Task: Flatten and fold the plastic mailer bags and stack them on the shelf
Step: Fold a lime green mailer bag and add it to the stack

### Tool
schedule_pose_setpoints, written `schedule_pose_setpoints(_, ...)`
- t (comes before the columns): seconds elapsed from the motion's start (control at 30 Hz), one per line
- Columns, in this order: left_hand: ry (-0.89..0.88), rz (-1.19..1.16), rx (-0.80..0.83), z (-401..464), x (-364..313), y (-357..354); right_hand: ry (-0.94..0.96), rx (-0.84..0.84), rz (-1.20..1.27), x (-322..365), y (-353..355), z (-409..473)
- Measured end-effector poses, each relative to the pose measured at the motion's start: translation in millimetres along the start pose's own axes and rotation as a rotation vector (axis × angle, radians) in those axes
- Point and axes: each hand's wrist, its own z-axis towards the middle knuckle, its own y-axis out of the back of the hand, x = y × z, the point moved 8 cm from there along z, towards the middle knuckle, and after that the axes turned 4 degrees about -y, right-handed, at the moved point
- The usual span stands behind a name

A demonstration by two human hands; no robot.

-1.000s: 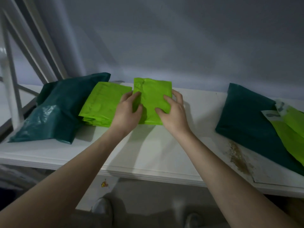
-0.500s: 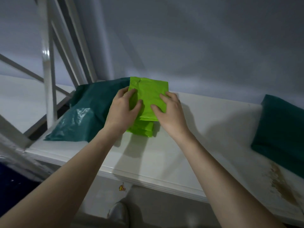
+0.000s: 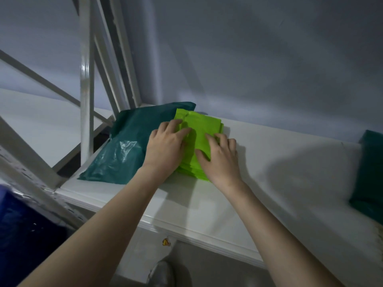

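Observation:
A folded bright green mailer bag (image 3: 200,129) lies on top of a stack of folded green bags (image 3: 191,171) on the white shelf (image 3: 279,183). My left hand (image 3: 165,146) presses on the bag's left side, fingers at its far edge and thumb on top. My right hand (image 3: 220,156) holds the right side, with curled fingers on the top and the thumb across the front. The stack leans against a dark teal mailer bag (image 3: 128,146) on its left.
A second dark teal bag (image 3: 367,172) lies at the shelf's right end. White metal uprights and braces (image 3: 86,100) stand left of the bags. A dark blue object (image 3: 20,235) sits below left, and a shoe (image 3: 161,274) shows under the shelf edge.
Both hands carried the folded green bag leftwards and set it down on the green stack next to the teal bag. The view swung left with them.

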Motion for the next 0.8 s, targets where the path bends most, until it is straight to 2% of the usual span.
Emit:
schedule_pose_setpoints(0.27, 0.026, 0.026, 0.082, -1.3, -4.6, -18.2, 0.048, 0.072, -0.033, 1.0, -8.2, 0.6)
schedule_pose_setpoints(0.37, 0.023, 0.046, 0.056, -0.6, -9.5, -15.2, 0.050, 0.105, 0.009, -1.3, -8.9, 1.8)
schedule_pose_setpoints(0.53, 0.035, 0.069, 0.084, 0.3, -13.1, -10.9, 0.053, 0.079, 0.061, -4.6, 1.9, 1.8)
schedule_pose_setpoints(0.8, -0.005, 0.012, -0.027, 1.3, -35.0, 1.8, 0.042, 0.005, 0.044, -26.2, 37.5, -1.0)
